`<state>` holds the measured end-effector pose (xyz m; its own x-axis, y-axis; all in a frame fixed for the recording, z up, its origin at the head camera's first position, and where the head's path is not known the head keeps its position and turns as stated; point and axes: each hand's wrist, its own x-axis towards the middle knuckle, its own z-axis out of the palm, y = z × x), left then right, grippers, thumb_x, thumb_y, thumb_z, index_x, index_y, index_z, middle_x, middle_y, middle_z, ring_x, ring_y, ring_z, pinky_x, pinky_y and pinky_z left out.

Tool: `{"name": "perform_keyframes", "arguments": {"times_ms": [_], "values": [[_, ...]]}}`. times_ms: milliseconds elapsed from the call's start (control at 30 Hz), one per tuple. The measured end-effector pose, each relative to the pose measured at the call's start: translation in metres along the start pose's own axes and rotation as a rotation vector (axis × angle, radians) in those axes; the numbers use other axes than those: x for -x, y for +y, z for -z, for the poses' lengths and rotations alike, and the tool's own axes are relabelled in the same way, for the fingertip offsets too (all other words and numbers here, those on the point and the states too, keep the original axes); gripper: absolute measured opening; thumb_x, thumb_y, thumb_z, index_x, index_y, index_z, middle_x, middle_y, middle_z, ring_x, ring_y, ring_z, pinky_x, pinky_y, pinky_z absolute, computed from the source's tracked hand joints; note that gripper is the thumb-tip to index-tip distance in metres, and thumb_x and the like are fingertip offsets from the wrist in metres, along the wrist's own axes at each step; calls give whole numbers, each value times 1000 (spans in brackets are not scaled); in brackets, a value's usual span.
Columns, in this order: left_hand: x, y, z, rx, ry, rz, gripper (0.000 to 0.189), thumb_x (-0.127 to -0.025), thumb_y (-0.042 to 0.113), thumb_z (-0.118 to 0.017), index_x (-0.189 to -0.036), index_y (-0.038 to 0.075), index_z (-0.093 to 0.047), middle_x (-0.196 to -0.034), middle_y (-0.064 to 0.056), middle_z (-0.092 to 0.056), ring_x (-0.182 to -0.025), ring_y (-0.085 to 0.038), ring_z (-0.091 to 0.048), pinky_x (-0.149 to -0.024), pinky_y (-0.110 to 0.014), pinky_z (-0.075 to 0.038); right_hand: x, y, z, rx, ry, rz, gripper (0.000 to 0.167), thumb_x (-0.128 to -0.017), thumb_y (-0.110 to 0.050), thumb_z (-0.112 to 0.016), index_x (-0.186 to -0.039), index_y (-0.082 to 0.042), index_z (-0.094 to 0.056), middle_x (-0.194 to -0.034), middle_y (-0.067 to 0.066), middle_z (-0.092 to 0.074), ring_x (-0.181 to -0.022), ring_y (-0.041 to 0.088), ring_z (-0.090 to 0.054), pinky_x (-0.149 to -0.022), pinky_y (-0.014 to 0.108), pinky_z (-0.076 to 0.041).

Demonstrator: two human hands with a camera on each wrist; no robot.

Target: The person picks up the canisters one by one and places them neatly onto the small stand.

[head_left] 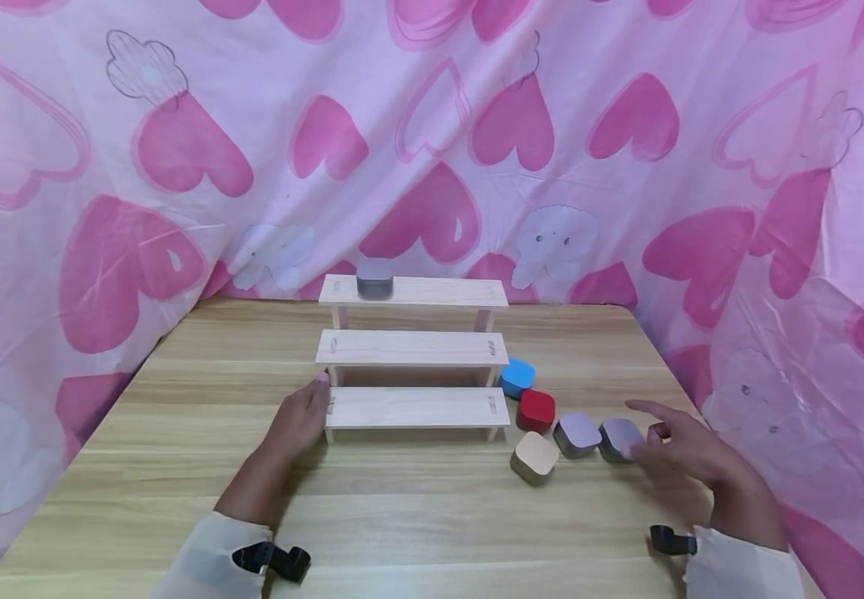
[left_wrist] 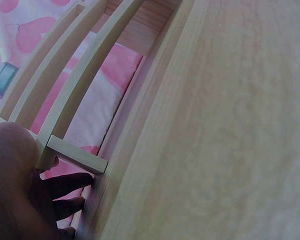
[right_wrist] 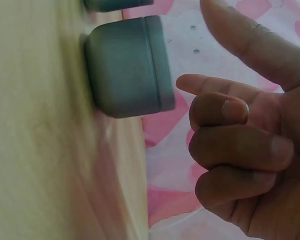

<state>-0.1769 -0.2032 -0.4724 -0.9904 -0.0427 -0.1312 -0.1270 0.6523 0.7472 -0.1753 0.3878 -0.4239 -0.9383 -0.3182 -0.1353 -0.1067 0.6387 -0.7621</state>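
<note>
My left hand (head_left: 300,420) grips the left end of a three-step wooden shelf (head_left: 411,347), its thumb over the board's end, other fingers down beside the leg (left_wrist: 77,155). On the top step, left of middle, stands a small grey rounded-square tin (head_left: 375,280). My right hand (head_left: 675,449) is beside the rightmost grey tin (head_left: 619,439), holding nothing. Its thumb and index finger are spread apart and the other fingers curl in. Close by, the right wrist view shows that tin (right_wrist: 127,67) with a lid seam and a gap to the fingers.
Right of the shelf, several more tins stand on the wooden table (head_left: 402,532): blue (head_left: 518,378), red (head_left: 535,411), beige (head_left: 533,457) and another grey one (head_left: 578,434). A pink heart-print cloth (head_left: 432,125) hangs around the back and sides.
</note>
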Motion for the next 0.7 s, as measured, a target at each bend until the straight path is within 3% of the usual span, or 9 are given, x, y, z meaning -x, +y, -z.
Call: {"name": "perform_keyframes", "arguments": {"times_ms": [700], "values": [[-1, -1, 0, 6, -4, 18, 87, -114, 65, -5, -173, 4, -25, -176, -28, -30, -165, -51, -25, -136, -65, -20, -4, 24, 0, -82, -86, -128, 84, -91, 0, -82, -161, 11, -37, -73, -5, -45, -58, 5, -41, -50, 22, -38]]}}
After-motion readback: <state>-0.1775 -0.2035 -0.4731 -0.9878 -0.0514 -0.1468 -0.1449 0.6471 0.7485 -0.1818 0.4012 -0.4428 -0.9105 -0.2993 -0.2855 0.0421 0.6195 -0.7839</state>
